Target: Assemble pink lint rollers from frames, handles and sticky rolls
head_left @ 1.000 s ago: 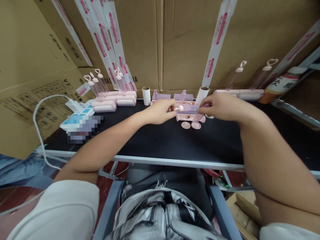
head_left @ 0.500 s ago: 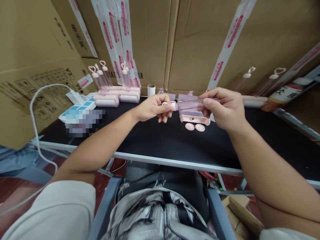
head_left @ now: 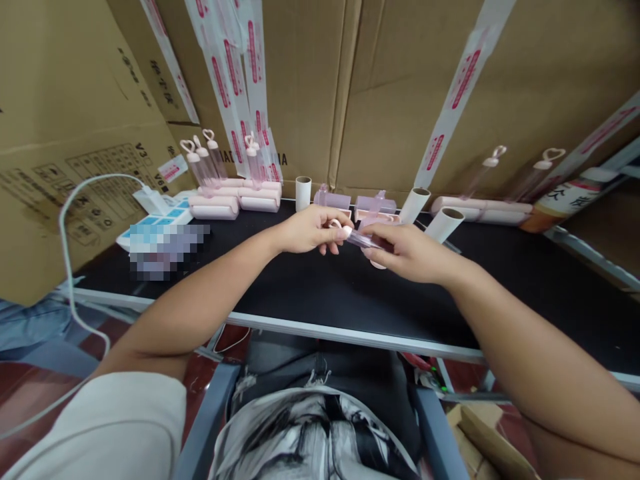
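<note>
The clear tube (head_left: 361, 241) is held sideways above the desk (head_left: 300, 287), the left hand (head_left: 317, 229) pinching its pink cap (head_left: 346, 232), the right hand (head_left: 403, 252) closed round its other end, probably to line them up. Far left, pink holders (head_left: 215, 208) seemingly prop capped tubes (head_left: 254, 167) upright.

Left hand (head_left: 315, 230): one, thumb and fingers on a looped pink cap (head_left: 345, 233).
Right hand (head_left: 407, 252): one, gripping a clear tube (head_left: 366, 243), the cap at its ten-o'clock end.
From the tube:
White rolls: upright one (head_left: 303, 195) at ten o'clock; tilted one (head_left: 414, 205) at two.
Pink stands (head_left: 215, 207) bearing capped tubes (head_left: 202, 172): between nine and ten.
Power strip (head_left: 173, 215): nine.
Bottle (head_left: 575, 193): nearly three.
Cardboard (head_left: 300, 80): twelve.
Black table (head_left: 300, 293): six.
</note>
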A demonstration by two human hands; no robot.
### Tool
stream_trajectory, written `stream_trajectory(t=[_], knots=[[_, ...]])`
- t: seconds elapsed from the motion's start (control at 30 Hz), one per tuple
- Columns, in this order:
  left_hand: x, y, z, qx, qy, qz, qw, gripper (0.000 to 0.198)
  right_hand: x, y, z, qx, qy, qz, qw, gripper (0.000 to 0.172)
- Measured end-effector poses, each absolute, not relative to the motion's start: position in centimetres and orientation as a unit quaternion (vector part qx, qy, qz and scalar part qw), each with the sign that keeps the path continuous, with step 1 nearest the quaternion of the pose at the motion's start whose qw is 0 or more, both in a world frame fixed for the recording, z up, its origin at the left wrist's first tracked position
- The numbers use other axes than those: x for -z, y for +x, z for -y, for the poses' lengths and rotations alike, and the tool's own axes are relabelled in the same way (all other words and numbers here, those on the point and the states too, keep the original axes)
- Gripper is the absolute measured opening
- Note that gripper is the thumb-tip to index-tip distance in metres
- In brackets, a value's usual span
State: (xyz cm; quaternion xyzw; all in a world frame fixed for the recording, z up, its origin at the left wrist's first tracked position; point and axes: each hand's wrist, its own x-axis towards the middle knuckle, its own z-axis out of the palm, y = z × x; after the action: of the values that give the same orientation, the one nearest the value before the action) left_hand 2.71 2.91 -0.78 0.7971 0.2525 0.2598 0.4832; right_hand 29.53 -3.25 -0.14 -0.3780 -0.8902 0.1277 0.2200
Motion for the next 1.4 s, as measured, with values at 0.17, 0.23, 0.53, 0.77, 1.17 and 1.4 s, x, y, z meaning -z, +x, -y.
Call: stream_trajectory(t=[0.17, 0.23, 0.53, 0.77, 1.17, 1.4], knots=[[1.2, 3.1, -2.4, -0.261, 0.858, -0.261, 0.358, 0.026, 1.0, 28.3, 3.5, -0.107, -0.424, 0.884, 0.166, 0.022], [1.0, 3.1, -2.3, -0.281, 0.883, -0.256, 0.275, 0.022, 1.2, 28.3, 3.5, -0.109, -0.420, 0.884, 0.175, 0.019], [1.2, 3.4, -2.1, -0.319, 0.830, -0.235, 0.394, 0.031, 1.7, 28.2, 3.3, -0.076, -0.387, 0.882, 0.259, 0.024], [1.3, 3.6, -1.8, -0.321, 0.814, -0.240, 0.421, 0.030, 2.6, 27.9, 3.5, -0.001, -0.426, 0.873, 0.239, 0.031], [2.5, 4.2, -1.4, -0.336, 0.814, -0.227, 0.416, 0.031, 1.4, 27.8, 5.0, -0.006, -0.469, 0.852, 0.233, 0.028], [2.6, 4.5, -1.2, -0.342, 0.801, -0.219, 0.440, 0.039, 2.0, 27.8, 4.5, -0.022, -0.469, 0.850, 0.240, 0.026]])
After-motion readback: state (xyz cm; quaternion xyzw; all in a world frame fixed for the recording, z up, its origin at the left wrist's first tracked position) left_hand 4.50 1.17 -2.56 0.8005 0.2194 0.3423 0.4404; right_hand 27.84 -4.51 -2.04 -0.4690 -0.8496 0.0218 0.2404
